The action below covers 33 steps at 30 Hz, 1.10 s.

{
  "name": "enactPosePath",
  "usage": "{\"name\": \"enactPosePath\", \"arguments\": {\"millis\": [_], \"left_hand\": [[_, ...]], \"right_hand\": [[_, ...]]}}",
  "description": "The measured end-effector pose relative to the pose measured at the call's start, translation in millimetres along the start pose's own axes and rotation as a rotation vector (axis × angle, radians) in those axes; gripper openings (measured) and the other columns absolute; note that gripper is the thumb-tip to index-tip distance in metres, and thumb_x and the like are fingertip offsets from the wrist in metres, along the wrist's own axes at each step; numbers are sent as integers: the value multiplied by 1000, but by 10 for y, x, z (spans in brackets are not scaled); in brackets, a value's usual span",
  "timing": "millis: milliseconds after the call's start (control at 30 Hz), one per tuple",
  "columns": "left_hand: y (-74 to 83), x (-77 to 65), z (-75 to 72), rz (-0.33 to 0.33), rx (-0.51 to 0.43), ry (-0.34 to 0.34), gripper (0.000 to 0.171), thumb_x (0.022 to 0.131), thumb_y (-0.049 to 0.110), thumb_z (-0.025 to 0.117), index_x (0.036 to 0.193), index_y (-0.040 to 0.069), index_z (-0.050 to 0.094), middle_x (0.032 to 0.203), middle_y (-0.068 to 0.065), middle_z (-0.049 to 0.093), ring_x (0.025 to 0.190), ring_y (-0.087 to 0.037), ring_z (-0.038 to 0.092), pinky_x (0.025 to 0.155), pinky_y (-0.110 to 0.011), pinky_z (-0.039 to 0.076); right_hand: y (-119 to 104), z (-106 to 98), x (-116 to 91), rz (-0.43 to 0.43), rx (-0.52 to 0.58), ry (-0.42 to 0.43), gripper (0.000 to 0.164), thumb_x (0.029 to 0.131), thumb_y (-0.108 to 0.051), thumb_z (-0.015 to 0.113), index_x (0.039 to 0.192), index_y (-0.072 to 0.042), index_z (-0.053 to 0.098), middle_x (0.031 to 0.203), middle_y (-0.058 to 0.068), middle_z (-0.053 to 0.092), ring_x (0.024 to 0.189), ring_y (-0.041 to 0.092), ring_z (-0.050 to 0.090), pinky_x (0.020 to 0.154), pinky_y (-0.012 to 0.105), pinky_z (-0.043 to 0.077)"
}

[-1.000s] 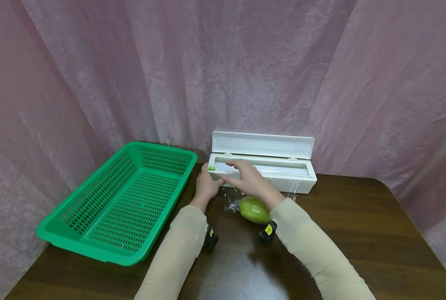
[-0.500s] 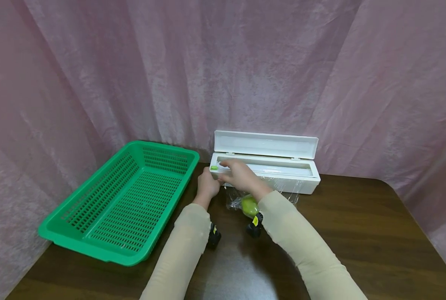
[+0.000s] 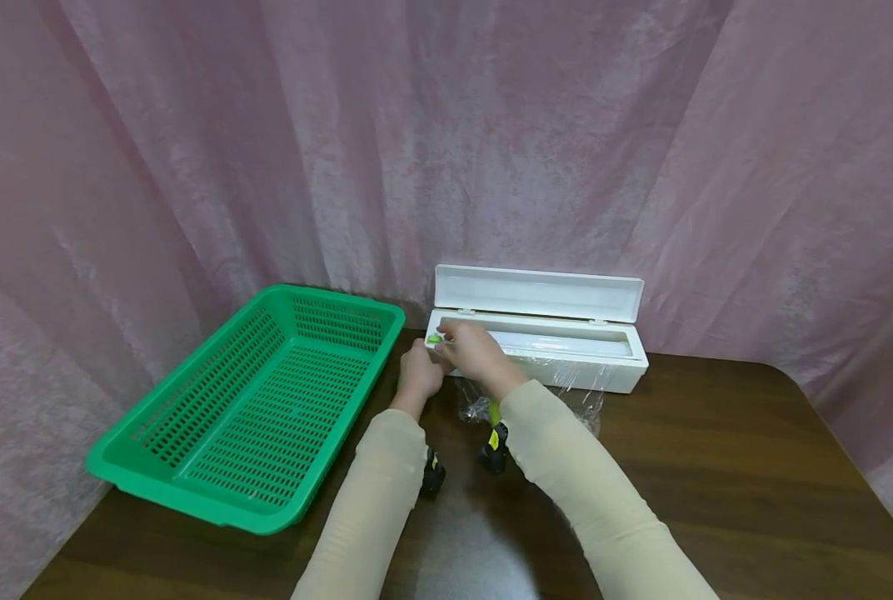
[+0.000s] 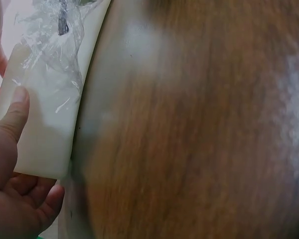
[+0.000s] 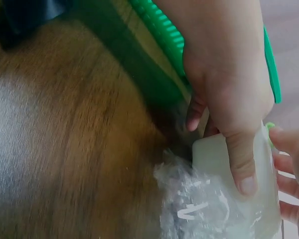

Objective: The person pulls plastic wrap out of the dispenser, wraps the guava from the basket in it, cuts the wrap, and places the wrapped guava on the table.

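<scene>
A white cling film dispenser [image 3: 621, 377] stands at the back of the table with its lid [image 3: 540, 295] up. My left hand [image 3: 420, 371] grips its left end; in the left wrist view the thumb [image 4: 17, 107] presses the front wall and fingers curl under the end. At the same end my right hand [image 3: 476, 357] pinches the small green slide cutter [image 3: 435, 339], its fingertips right at the rim. Clear film [image 5: 194, 209] hangs crumpled down the front. Below it lies a green oblong fruit [image 3: 495, 412], mostly hidden by the right sleeve.
A green plastic basket [image 3: 289, 417] with slotted walls sits to the left on the brown wooden table [image 3: 731, 450]. A pink curtain [image 3: 536, 133] hangs close behind the dispenser. Dark wrist cameras [image 3: 493, 454] hang under both sleeves.
My right hand has moved left and closed in on the slide cutter, with its forearm now covering most of the fruit. The left hand stays at the dispenser's end.
</scene>
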<state>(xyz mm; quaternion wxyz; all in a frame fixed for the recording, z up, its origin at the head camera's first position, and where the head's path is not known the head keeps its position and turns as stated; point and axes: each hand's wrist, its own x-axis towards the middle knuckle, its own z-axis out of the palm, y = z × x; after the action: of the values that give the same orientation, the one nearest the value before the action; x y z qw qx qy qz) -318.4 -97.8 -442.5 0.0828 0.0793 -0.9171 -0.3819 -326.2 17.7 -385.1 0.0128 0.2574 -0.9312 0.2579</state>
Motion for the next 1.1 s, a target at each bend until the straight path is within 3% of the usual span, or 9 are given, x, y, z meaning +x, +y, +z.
{"name": "enactPosePath", "arguments": {"millis": [200,367,567,700,1100], "left_hand": [[-13,-11,9,5,-11,16,46,80,24,71,112,-3,52,104,-24,65,99,-37,62,84,-44,50],[-20,-31,13,33,-56,34,62,79,23,72,131,6,41,105,-23,66,94,-37,63,81,-45,50],[-23,-48,3,63,-51,23,77,82,21,70,147,19,28,95,-21,69,81,-36,63,75,-46,49],[-41,-41,9,75,-17,5,79,85,26,68,150,22,24,85,-19,68,70,-33,61,71,-45,49],[-26,-29,-12,70,-30,-10,81,82,34,73,149,24,27,117,-22,64,101,-39,62,89,-48,48]], "right_hand": [[-37,35,22,22,-78,66,18,95,-20,57,107,-10,66,102,8,70,96,25,65,82,39,53],[-40,41,30,19,-99,108,9,93,-14,58,88,-10,64,85,6,68,76,22,62,67,38,51],[-41,48,27,23,-110,88,9,94,-17,58,93,-11,64,87,5,68,75,20,62,64,35,50],[-28,50,21,24,-98,83,10,94,-15,58,86,-11,61,78,3,63,63,17,54,55,30,43],[14,19,6,56,-134,87,16,93,-17,59,103,-9,68,99,5,70,84,20,65,72,37,54]]}}
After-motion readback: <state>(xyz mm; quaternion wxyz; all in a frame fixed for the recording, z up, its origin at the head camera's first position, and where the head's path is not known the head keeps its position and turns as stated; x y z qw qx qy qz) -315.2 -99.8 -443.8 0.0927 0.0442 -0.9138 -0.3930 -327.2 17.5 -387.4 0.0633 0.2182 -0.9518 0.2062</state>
